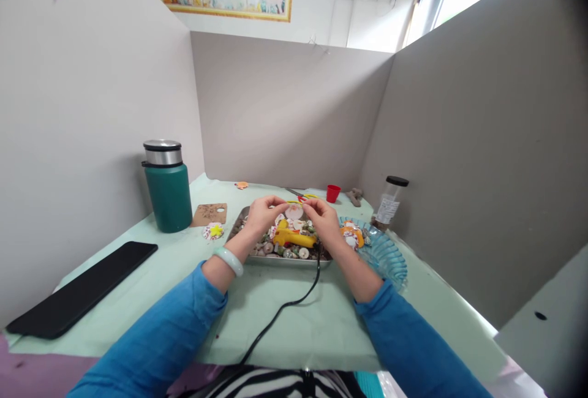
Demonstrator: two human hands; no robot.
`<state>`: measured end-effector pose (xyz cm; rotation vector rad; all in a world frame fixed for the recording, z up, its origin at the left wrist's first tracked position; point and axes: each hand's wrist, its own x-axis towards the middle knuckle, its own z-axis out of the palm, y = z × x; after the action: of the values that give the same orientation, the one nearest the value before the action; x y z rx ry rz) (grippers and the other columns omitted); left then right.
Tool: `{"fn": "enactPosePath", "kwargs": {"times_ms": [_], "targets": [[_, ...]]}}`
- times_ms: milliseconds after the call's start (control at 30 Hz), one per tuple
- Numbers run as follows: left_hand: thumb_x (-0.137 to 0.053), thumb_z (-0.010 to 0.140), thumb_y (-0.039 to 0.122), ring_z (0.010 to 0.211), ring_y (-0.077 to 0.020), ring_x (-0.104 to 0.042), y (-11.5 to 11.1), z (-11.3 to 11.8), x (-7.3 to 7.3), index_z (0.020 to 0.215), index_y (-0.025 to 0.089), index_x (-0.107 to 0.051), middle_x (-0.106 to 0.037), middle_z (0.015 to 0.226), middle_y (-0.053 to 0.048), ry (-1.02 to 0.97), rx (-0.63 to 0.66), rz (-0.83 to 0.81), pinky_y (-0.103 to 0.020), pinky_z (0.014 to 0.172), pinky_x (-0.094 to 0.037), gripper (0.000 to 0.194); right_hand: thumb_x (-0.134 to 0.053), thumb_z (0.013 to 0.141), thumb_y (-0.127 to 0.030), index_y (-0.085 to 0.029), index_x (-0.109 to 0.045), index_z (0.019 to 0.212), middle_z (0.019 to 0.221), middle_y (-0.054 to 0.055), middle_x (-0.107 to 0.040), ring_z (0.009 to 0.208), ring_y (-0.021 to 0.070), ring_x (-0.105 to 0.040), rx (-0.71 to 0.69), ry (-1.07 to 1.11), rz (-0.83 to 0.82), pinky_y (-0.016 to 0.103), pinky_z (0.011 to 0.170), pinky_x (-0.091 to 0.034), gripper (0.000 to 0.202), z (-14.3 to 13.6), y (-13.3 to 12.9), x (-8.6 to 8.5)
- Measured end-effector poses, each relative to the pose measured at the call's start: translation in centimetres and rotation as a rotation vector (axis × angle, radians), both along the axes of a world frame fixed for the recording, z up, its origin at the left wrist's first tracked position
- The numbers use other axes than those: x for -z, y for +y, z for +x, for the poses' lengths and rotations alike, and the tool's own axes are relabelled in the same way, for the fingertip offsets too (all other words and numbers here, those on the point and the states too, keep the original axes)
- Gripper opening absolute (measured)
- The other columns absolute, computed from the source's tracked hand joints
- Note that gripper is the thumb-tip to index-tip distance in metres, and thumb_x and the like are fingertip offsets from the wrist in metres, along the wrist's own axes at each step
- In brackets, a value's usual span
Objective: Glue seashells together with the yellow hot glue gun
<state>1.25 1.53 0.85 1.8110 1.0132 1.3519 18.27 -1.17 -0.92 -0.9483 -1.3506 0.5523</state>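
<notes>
Over the far side of a metal tray filled with shells, my left hand and my right hand face each other with their fingertips pinched. A thin yellow strand seems to run between the fingertips, one end in each hand. Just below it a pale round shell shows. A yellow glue gun lies on the shells between my wrists, its black cord running toward me.
At the left are a green bottle, a black pad, a brown board and a decorated disc. Scissors and a red cup stand behind; a blue plate and a jar are right.
</notes>
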Motion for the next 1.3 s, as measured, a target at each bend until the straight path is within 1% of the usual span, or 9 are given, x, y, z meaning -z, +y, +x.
{"fn": "enactPosePath", "kwargs": {"times_ms": [200, 367, 467, 600, 700, 867, 1067, 1200, 1300], "targets": [[-0.069, 0.066, 0.044, 0.058, -0.0139, -0.055, -0.5, 0.1, -0.4, 0.075, 0.017, -0.071, -0.067, 0.068, -0.003, 0.002, -0.004, 0.033, -0.024, 0.051, -0.041, 0.029, -0.059, 0.075, -0.038, -0.018, -0.061, 0.08, 0.072, -0.001, -0.059, 0.064, 0.0136, -0.052, 0.031, -0.026, 0.024, 0.025, 0.06, -0.042, 0.02, 0.1, 0.1, 0.0], [-0.071, 0.067, 0.044, 0.059, -0.012, -0.055, -1.6, 0.4, -1.3, 0.077, 0.016, -0.071, -0.068, 0.073, -0.004, -0.021, 0.093, 0.04, -0.023, 0.052, -0.041, 0.03, -0.059, 0.074, -0.041, -0.018, -0.063, 0.08, 0.063, -0.003, -0.054, 0.057, 0.0119, -0.046, 0.008, 0.009, -0.031, 0.024, 0.054, -0.037, 0.024, 0.2, -0.2, -0.2], [-0.072, 0.065, 0.042, 0.057, -0.0107, -0.053, -1.8, 0.5, -1.5, 0.076, 0.015, -0.07, -0.067, 0.073, -0.004, -0.058, 0.128, 0.023, -0.021, 0.05, -0.04, 0.029, -0.062, 0.073, -0.043, -0.018, -0.063, 0.078, 0.057, -0.004, -0.049, 0.055, 0.011, -0.043, -0.069, 0.039, -0.076, 0.024, 0.053, -0.035, 0.026, 0.2, -0.4, -0.3], [-0.071, 0.066, 0.041, 0.053, -0.0083, -0.049, -1.6, 0.3, -1.4, 0.082, 0.016, -0.069, -0.065, 0.073, -0.002, -0.14, 0.191, -0.015, -0.02, 0.044, -0.038, 0.03, -0.066, 0.072, -0.045, -0.018, -0.062, 0.074, 0.057, -0.004, -0.049, 0.054, 0.01, -0.042, -0.255, 0.07, -0.177, 0.024, 0.055, -0.035, 0.027, 0.2, -0.5, -0.3], [-0.071, 0.066, 0.04, 0.049, -0.0062, -0.045, -1.4, 0.1, -1.4, 0.08, 0.015, -0.069, -0.062, 0.068, 0.0, -0.195, 0.263, -0.052, -0.02, 0.043, -0.036, 0.028, -0.069, 0.071, -0.045, -0.018, -0.06, 0.072, 0.057, -0.005, -0.048, 0.054, 0.0091, -0.042, -0.373, 0.091, -0.251, 0.023, 0.054, -0.033, 0.028, 0.2, -0.7, -0.3], [-0.074, 0.064, 0.039, 0.046, -0.0049, -0.041, -1.3, -0.1, -1.4, 0.072, 0.014, -0.065, -0.056, 0.059, 0.003, -0.227, 0.382, -0.097, -0.02, 0.045, -0.034, 0.027, -0.072, 0.067, -0.047, -0.018, -0.059, 0.069, 0.059, -0.004, -0.052, 0.053, 0.0088, -0.043, -0.474, 0.089, -0.333, 0.024, 0.053, -0.034, 0.032, 0.0, -1.3, -0.5], [-0.074, 0.063, 0.041, 0.048, -0.006, -0.041, -1.0, -0.1, -1.3, 0.067, 0.014, -0.061, -0.054, 0.058, 0.003, -0.201, 0.313, -0.102, -0.021, 0.046, -0.033, 0.03, -0.062, 0.075, -0.055, -0.018, -0.067, 0.078, 0.075, 0.002, -0.062, 0.065, 0.0126, -0.054, -0.406, -0.005, -0.305, 0.026, 0.06, -0.043, 0.037, -0.2, -1.0, -0.4], [-0.074, 0.063, 0.044, 0.046, -0.0053, -0.037, -0.3, -0.2, -0.8, 0.066, 0.015, -0.057, -0.051, 0.057, 0.004, -0.177, 0.235, -0.109, -0.021, 0.044, -0.028, 0.034, -0.055, 0.078, -0.061, -0.018, -0.063, 0.072, 0.067, 0.001, -0.058, 0.062, 0.0138, -0.054, -0.328, 0.027, -0.263, 0.027, 0.057, -0.044, 0.044, -0.3, -0.8, -0.4], [-0.074, 0.062, 0.046, 0.046, -0.0051, -0.035, 0.1, -0.3, -0.5, 0.064, 0.015, -0.056, -0.048, 0.056, 0.005, -0.156, 0.194, -0.115, -0.021, 0.043, -0.025, 0.036, -0.056, 0.078, -0.058, -0.018, -0.061, 0.071, 0.063, -0.001, -0.055, 0.059, 0.0125, -0.05, -0.276, 0.012, -0.215, 0.026, 0.056, -0.041, 0.04, -0.4, -1.1, -0.6]]}}
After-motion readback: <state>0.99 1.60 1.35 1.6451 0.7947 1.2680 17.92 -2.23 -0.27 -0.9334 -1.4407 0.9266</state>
